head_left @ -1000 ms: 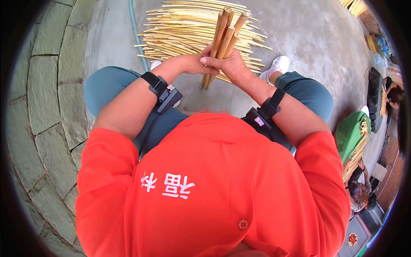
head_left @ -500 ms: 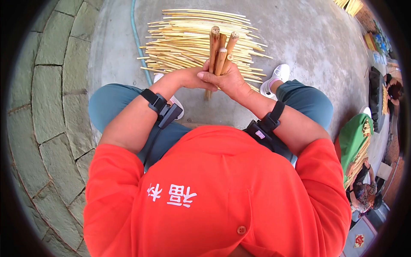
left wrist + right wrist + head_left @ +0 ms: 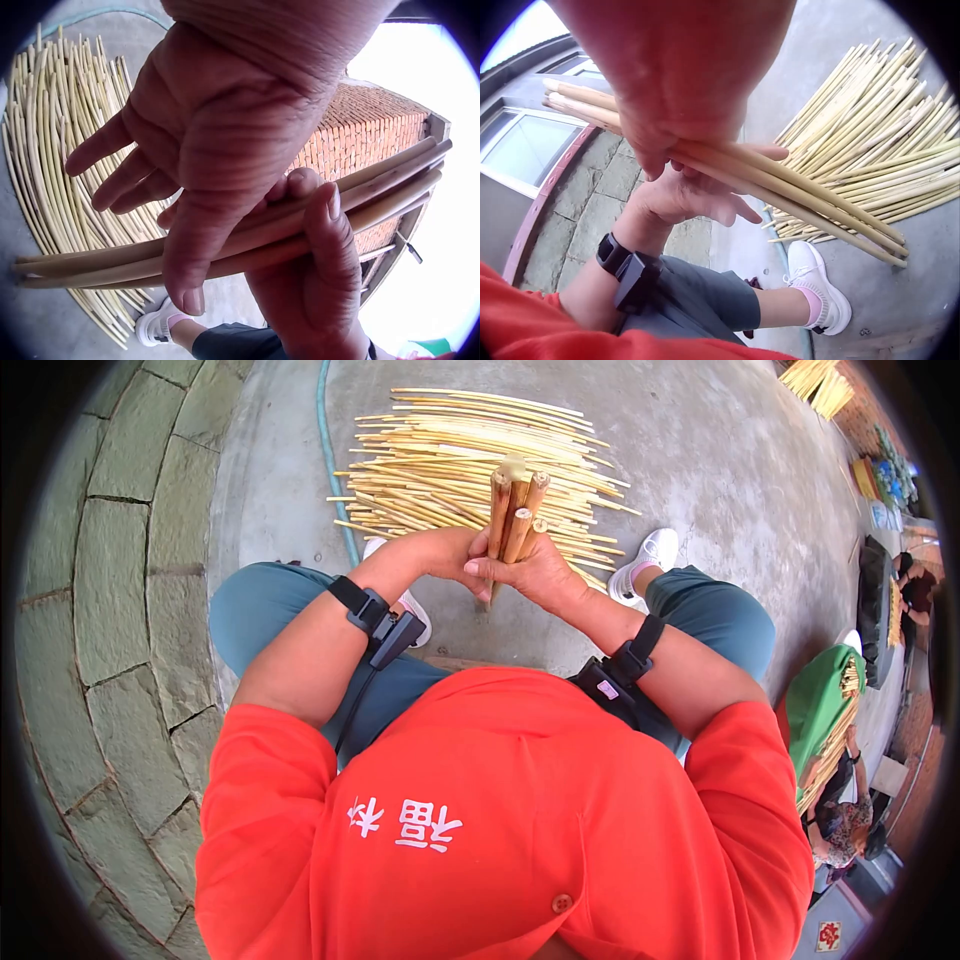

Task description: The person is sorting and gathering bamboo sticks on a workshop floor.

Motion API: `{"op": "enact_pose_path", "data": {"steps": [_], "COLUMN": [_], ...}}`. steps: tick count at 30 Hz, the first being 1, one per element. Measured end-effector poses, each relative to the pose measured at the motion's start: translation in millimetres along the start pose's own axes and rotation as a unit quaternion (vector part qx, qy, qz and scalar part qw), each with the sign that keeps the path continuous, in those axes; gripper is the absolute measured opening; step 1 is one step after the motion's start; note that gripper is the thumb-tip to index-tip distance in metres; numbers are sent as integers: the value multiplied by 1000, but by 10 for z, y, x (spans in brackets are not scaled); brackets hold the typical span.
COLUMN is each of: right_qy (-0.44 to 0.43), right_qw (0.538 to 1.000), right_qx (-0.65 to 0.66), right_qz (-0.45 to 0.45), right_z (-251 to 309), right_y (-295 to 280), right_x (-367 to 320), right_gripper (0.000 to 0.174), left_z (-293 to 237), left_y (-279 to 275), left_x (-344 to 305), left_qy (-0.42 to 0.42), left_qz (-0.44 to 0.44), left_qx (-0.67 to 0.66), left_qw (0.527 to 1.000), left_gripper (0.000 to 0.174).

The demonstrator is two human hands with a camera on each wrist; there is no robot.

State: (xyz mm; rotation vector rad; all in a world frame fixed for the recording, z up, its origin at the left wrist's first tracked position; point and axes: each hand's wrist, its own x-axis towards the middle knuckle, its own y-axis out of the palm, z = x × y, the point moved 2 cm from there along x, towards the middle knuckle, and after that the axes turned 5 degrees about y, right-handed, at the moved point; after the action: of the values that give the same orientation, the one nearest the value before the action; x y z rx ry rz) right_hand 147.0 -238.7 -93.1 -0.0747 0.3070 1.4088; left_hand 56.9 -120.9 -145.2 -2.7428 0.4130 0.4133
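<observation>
A bundle of several thick sticks [image 3: 499, 510] stands up between the two hands, cut ends toward the head camera. My right hand [image 3: 540, 568] grips it, thumb across the sticks; in the left wrist view that right hand [image 3: 311, 277] is wrapped round the bundle [image 3: 277, 232]. My left hand [image 3: 452, 554] touches the same sticks. Its thumb lies over them in the left wrist view, while the other fingers of this left hand [image 3: 217, 127] are spread and fairly straight. The right wrist view shows the left hand [image 3: 679, 199] beneath the bundle [image 3: 780, 187].
Many thin pale sticks [image 3: 470, 460] lie spread on the concrete ahead, beside a blue hose [image 3: 325, 435]. White shoes [image 3: 657, 550] stand near the pile. Paving stones [image 3: 115, 590] are on the left. At the right, a person [image 3: 845, 820] is beside a green cloth [image 3: 820, 685] with sticks.
The bundle has come lower and its upper ends have drawn closer together. Both hands are slightly lower in the head view and still at the bundle.
</observation>
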Motion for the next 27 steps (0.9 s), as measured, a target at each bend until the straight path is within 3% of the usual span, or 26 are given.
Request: {"op": "enact_pose_path", "data": {"steps": [2,4,5,8,10,11,12,14,15,16,18,19,20,21,22,23,24,26,27], "right_qy": [3,3,3,-21,-24,-34,-39,-38,-41,-75,-115,-89,-64,-21,17,59,106,36,45], "right_qw": [1000,1000,998,989,980,978,976,978,978,978,975,983,988,995,997,997,994,994,988], "right_qx": [-26,9,45,146,199,207,212,202,206,195,184,140,95,47,39,16,-11,-108,-144], "right_qz": [0,-22,-43,-31,-20,-8,-2,-10,-10,-31,-47,-73,-99,-86,-60,-41,-5,2,-24], "right_z": [-5,148,249,525,606,633,675,725,738,773,800,721,646,585,459,346,247,40,-48], "right_y": [-28,-95,-142,-284,-389,-442,-476,-539,-530,-524,-505,-491,-469,-411,-324,-262,-176,-66,-59], "right_x": [40,78,103,187,228,254,256,271,270,276,293,287,281,272,299,265,230,207,199], "right_gripper": [18,18,17,17,17,18,18,27,27,37,47,63,79,92,92,93,80,58,53], "left_z": [-82,-169,-232,-394,-487,-558,-557,-543,-643,-628,-570,-567,-552,-509,-517,-518,-549,-562,-578], "left_y": [-18,-40,-57,-76,-39,-20,-2,-1,-13,-53,-262,-370,-463,-567,-649,-695,-719,-694,-655], "left_x": [-36,-60,-70,-46,-17,-27,-11,20,28,40,55,38,33,14,-13,-20,-18,-1,18], "left_qy": [3,-77,-78,-43,25,40,36,30,51,49,116,140,142,174,207,187,194,175,169], "left_qz": [5,-21,-21,-71,-101,-112,-107,-85,-140,-141,-249,-305,-308,-347,-382,-409,-410,-443,-451], "left_qx": [5,95,95,24,-134,-207,-210,-376,-365,-360,-398,-428,-421,-467,-511,-530,-524,-534,-523], "left_qw": [1000,992,992,996,985,971,971,922,919,921,875,839,841,794,742,719,721,699,703], "left_gripper": [56,70,70,79,79,58,58,34,19,19,18,16,16,16,16,16,16,16,17]}}
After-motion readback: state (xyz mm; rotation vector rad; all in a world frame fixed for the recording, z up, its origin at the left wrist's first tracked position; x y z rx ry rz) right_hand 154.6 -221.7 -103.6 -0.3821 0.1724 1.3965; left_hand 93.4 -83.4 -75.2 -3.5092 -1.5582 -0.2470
